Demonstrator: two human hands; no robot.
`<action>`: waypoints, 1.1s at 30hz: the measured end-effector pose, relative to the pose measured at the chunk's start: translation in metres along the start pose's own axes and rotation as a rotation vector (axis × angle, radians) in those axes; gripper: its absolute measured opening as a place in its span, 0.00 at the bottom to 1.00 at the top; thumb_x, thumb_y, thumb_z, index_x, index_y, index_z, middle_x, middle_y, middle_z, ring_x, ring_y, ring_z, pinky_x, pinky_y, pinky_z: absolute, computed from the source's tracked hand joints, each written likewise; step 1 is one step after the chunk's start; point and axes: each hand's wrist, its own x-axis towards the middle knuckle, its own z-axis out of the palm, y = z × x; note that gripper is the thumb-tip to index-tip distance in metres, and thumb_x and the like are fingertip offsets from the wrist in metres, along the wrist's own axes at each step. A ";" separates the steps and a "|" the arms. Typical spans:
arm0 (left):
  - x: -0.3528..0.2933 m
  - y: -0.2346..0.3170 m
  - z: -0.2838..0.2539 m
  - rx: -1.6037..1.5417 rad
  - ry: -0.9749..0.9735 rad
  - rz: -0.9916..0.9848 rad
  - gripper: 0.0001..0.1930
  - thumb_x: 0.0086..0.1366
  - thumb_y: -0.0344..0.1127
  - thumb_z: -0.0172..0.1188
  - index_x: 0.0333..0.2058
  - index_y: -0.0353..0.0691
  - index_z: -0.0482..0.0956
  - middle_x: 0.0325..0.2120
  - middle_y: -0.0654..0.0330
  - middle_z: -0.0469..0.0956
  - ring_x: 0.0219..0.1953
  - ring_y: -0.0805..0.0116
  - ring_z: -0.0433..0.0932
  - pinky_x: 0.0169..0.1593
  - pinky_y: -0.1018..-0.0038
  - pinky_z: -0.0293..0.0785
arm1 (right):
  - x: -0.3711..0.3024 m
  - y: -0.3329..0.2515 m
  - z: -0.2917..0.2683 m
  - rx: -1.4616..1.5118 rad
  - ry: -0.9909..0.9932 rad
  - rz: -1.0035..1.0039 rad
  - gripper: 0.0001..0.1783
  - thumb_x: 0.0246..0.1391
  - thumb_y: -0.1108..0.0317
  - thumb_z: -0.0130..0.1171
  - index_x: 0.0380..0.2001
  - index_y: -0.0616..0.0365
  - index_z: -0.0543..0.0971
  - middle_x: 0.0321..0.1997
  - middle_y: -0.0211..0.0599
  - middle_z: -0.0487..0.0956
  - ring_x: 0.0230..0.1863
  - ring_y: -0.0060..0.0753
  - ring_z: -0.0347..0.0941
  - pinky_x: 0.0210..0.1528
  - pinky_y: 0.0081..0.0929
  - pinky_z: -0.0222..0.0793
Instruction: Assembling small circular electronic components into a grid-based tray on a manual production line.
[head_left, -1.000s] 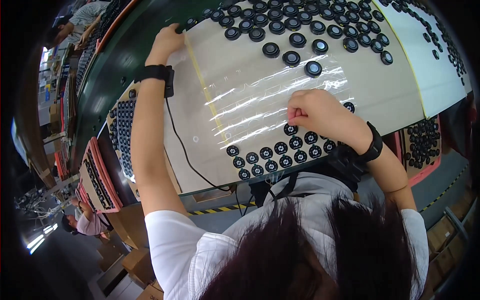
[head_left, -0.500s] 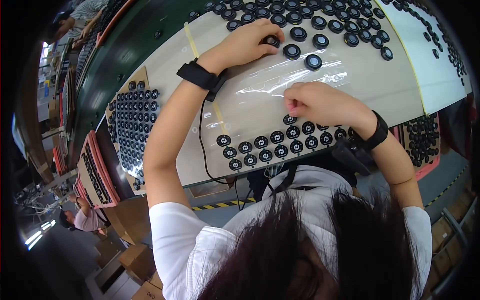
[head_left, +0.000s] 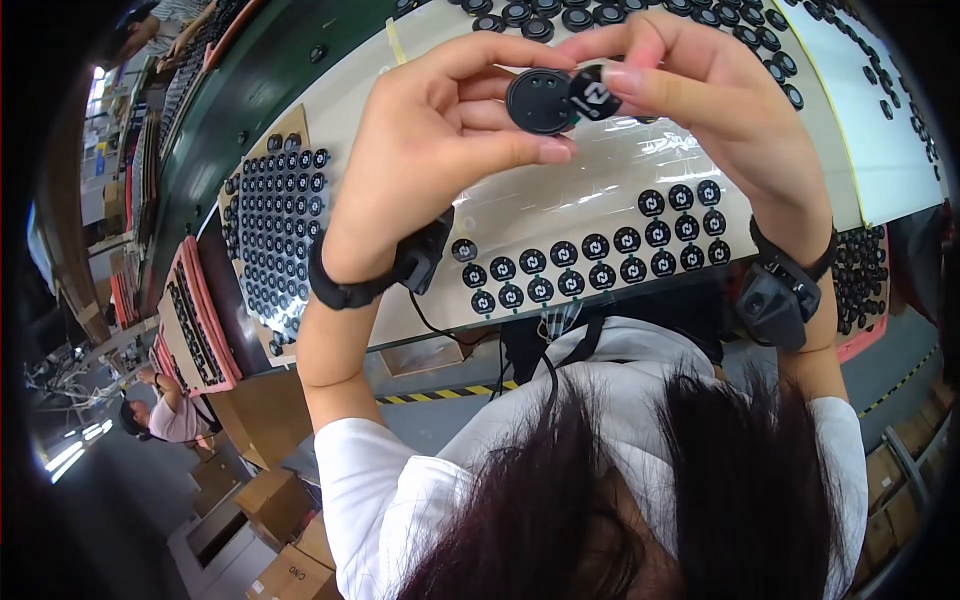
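Observation:
My left hand (head_left: 425, 145) grips a round black disc-shaped part (head_left: 540, 101) by its edge, its flat face with small holes turned up. Between thumb and fingers, my right hand (head_left: 715, 95) pinches a round black sticker (head_left: 594, 94) with a white symbol, at the right edge of that part. Whether the sticker touches the part's face I cannot tell. Below both hands, rows of similar black stickers (head_left: 566, 253) lie on a clear sheet along the table's near side.
Several black round parts (head_left: 578, 20) stand at the table's far side. At the left, a board (head_left: 292, 142) carries rows of stickered parts beside a dark green conveyor (head_left: 345, 55). A pink-edged tray (head_left: 860, 345) of parts sits at the right. Two other people are at the left.
My left hand has picked up a part from the far side and brought it nearer. My right hand has risen from the sticker rows with a sticker, and both hands now meet.

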 end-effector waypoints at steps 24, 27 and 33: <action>-0.009 0.026 0.034 0.398 0.362 0.134 0.21 0.43 0.14 0.60 0.39 0.23 0.68 0.35 0.48 0.73 0.35 0.68 0.75 0.40 0.77 0.75 | 0.002 -0.038 0.043 0.222 0.274 0.339 0.08 0.49 0.72 0.54 0.21 0.63 0.69 0.24 0.32 0.73 0.28 0.15 0.67 0.31 0.12 0.63; -0.010 0.024 0.034 0.410 0.403 0.173 0.21 0.42 0.14 0.60 0.39 0.23 0.68 0.36 0.47 0.73 0.36 0.67 0.75 0.40 0.77 0.75 | 0.002 -0.038 0.043 0.234 0.268 0.334 0.08 0.49 0.72 0.54 0.20 0.63 0.69 0.24 0.30 0.73 0.27 0.13 0.66 0.30 0.11 0.62; -0.024 0.023 0.033 0.563 0.342 0.198 0.20 0.43 0.13 0.59 0.39 0.24 0.68 0.36 0.49 0.73 0.35 0.68 0.76 0.40 0.78 0.75 | -0.007 -0.018 0.061 -0.430 0.476 -0.081 0.17 0.44 0.69 0.60 0.33 0.65 0.66 0.27 0.39 0.73 0.26 0.32 0.68 0.31 0.22 0.65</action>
